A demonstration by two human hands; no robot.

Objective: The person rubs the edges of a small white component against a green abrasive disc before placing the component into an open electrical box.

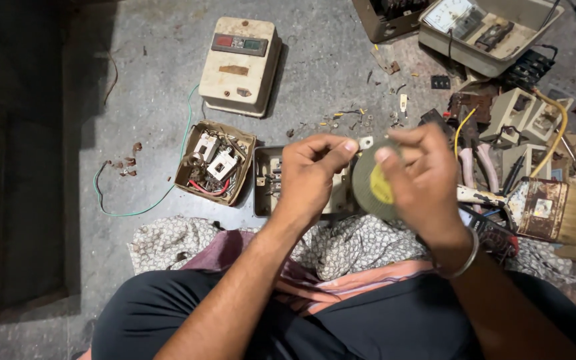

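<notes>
A grey-green roll of tape with a yellow core [376, 185] is held up over the lap, above the concrete floor [155, 73]. The right hand [421, 180] grips the roll, its fingers wrapped round the rim. The left hand [311, 170] pinches the tape's loose end [366, 142] at the roll's top edge. Just beneath lies an open grey switch box [268, 183]; left of it a brown box of contacts [215, 162], and farther off a cream starter cover [241, 65].

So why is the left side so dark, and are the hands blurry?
Head view: light falls on the middle floor, leaving the left edge in deep shadow; the right hand on the roll is a bit smeared, the left hand sharper; the edges look bent by the wide lens.
</notes>
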